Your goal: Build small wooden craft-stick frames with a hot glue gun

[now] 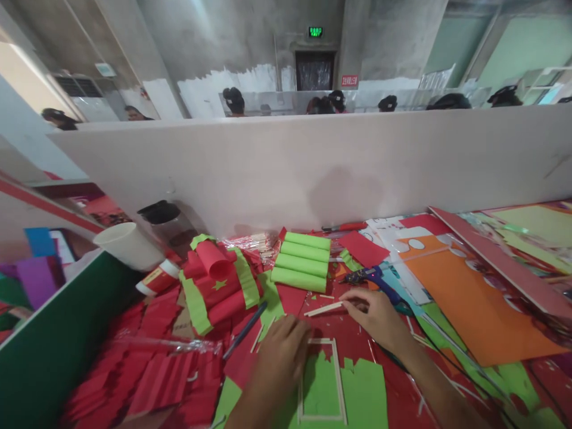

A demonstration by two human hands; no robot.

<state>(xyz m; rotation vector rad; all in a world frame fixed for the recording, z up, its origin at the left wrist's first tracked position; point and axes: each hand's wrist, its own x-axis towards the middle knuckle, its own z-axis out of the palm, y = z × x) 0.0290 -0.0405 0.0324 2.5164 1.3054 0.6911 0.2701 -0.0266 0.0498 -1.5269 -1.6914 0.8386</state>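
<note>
My right hand [379,319] is closed in a pinch on the right end of a short pale wooden stick [322,309], held low over the red table surface. My left hand [283,351] has its fingers curled down at the upper left of a rectangular frame of thin wooden sticks [334,375]; whatever its fingertips hold is hidden. Under this frame lies torn green paper [366,393]. Beyond my right hand rests a blue glue gun [379,280]. Left of my left hand is a dark pen-like stick [245,331].
A rolled green paper piece [301,262] and a red-green paper model with a star [218,280] stand behind. Red folded papers [165,375] crowd the left, beside a green panel [67,351]. An orange sheet [473,310] lies right. A white partition [268,173] runs across the back.
</note>
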